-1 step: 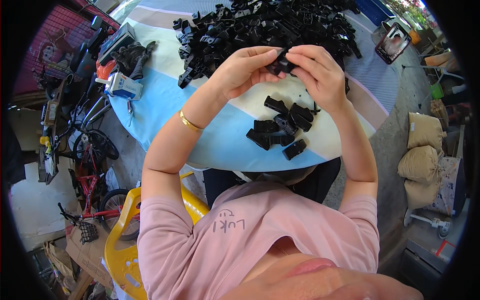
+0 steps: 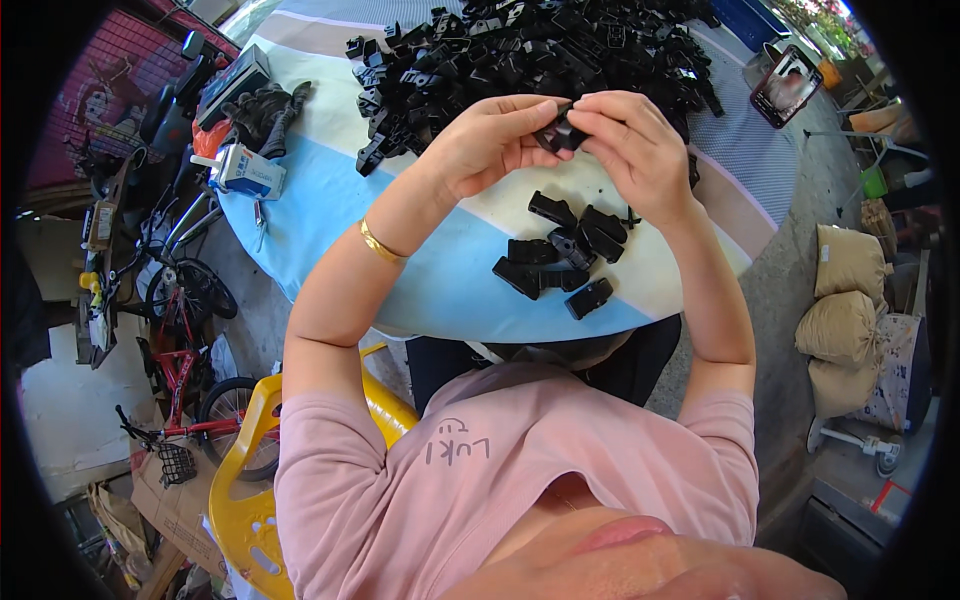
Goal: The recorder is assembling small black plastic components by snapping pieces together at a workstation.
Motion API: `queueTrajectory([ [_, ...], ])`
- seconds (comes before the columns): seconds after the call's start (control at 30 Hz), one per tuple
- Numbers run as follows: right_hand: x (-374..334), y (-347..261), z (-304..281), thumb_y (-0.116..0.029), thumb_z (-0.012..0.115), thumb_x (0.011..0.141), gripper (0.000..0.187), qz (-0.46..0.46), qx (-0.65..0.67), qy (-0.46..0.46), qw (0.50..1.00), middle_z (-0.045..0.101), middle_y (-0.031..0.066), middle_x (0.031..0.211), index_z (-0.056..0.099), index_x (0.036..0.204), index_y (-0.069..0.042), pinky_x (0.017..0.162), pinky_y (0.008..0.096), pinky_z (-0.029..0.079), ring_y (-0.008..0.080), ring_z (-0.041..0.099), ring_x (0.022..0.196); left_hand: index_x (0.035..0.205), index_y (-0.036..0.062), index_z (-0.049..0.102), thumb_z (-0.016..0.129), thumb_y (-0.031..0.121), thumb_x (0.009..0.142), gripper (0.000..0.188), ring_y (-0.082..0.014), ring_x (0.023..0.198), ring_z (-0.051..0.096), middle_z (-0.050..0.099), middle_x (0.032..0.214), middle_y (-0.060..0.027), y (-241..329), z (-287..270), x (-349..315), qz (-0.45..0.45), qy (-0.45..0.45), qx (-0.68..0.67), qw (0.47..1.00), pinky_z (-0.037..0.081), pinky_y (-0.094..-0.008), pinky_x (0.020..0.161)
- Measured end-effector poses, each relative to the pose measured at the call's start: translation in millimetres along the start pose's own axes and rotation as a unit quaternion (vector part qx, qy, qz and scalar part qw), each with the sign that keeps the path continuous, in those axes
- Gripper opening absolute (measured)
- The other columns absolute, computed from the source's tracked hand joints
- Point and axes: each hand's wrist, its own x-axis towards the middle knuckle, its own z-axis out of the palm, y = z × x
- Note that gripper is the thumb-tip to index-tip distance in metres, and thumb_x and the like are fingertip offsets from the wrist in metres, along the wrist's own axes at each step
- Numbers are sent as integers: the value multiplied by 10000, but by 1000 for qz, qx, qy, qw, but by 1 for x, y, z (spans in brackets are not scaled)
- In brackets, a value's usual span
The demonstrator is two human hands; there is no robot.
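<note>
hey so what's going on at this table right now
A person is holding a small black part between the fingers of the left hand and right hand, above the table. A big pile of black parts lies beyond the hands, and a smaller group lies nearer the person.

Bare, ungloved left hand (image 2: 490, 145) up front of the chest, palm turned inward, thumb straight on top, fingers curled beneath in a pinch; bare, ungloved right hand (image 2: 640, 150) opposite, back of hand outward, fingers bent, tips pointing left in a pinch of their own. Fingertips of both nearly meet. Bare left forearm (image 2: 380, 240) slants inward from a bent elbow, bare right forearm (image 2: 712, 270) runs steeper.
</note>
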Motion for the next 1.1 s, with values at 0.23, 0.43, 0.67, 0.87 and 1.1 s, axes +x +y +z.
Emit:
queueTrajectory([
  [0.23,-2,-4,0,15,716,636,432,-45,-75,-29,996,641,84,957,607,1054,-14,753,338,500,241,609,863,1001,-72,579,532,210,921,297,-199,716,663,625,837,-115,-1,0,-2,-17,53,-2,998,559,-216,655],
  [0.43,-7,-4,1,-17,732,662,627,-35,-94,-29,995,671,41,939,484,1238,-37,772,324,484,221,616,867,1017,-97,583,588,232,890,352,-172,751,655,625,871,-121,3,18,-6,-17,106,62,992,555,-218,708],
  [0.67,-5,-4,5,-50,742,687,597,15,-54,-22,998,661,69,1010,493,1229,-28,788,303,491,209,617,884,1089,-78,579,645,140,844,334,-131,771,638,640,890,-104,-2,14,-7,52,80,241,966,533,-214,718],
  [0.87,-15,35,-43,-44,654,803,196,315,158,-45,935,633,12,830,615,990,-1,635,191,459,50,560,736,1076,37,614,667,105,785,304,-128,746,621,655,863,-92,-1,22,-21,116,-51,460,879,497,-261,672],
  [1.1,-14,15,-47,-166,751,660,363,330,-68,-296,894,542,40,631,622,958,-4,507,243,409,98,492,535,1022,78,634,712,200,732,324,-274,870,530,608,837,-108,-19,43,-43,195,-147,613,751,453,-361,757],
])
